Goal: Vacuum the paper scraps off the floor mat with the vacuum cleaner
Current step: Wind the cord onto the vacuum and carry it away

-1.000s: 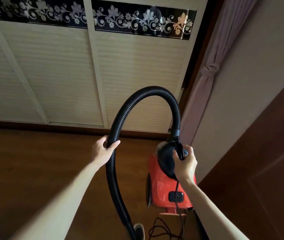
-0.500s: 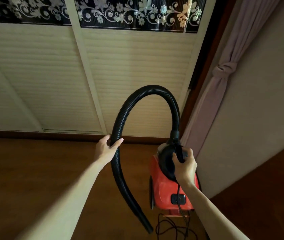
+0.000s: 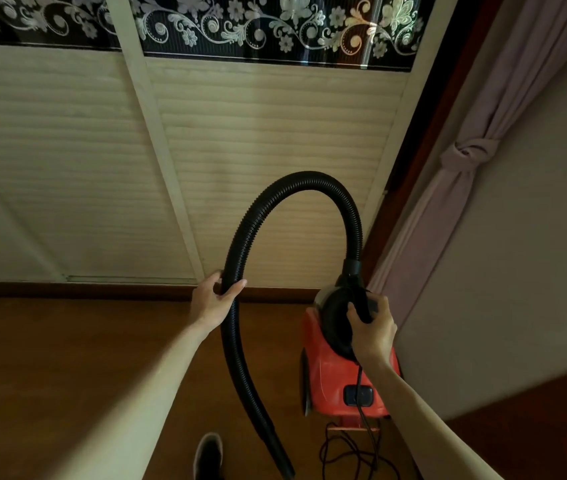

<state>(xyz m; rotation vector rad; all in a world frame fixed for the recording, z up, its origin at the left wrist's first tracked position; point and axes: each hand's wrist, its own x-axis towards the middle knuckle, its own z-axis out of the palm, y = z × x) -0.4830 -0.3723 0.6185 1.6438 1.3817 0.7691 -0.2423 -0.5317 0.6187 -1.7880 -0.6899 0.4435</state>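
The red canister vacuum cleaner (image 3: pixel 330 379) sits right of centre in the lower half of the frame, stood on end with its black front upward. The right grip (image 3: pixel 372 329) is at its top. The fingers are curled round the black carry handle (image 3: pixel 361 301), with the thumb on the left side of the handle and the fingertips wrapped over its right side. Whether the machine's lower end touches the wooden floor (image 3: pixel 67 358) cannot be told.

From a collar just above that handle, the black ribbed hose (image 3: pixel 309 180) climbs, arches over at mid-frame and comes down on the left. The left grip (image 3: pixel 211 301) holds this descending run left of centre. It is closed loosely around the hose, thumb on the right side and fingers behind it. Below that hand the hose hangs on toward the bottom edge, where its smooth black end piece (image 3: pixel 284 465) lies just right of a dark shoe (image 3: pixel 207 452).

A black power cord (image 3: pixel 361 386) drops from under the right grip, crosses a dark rectangular switch (image 3: pixel 349 395) on the red shell and falls into loose loops on the floor at the lower right.

Behind stand cream slatted wardrobe doors (image 3: pixel 258 150) topped by a black band with pale flower scrolls (image 3: pixel 275 26). A knotted mauve curtain (image 3: pixel 467 154) hangs at the upper right.
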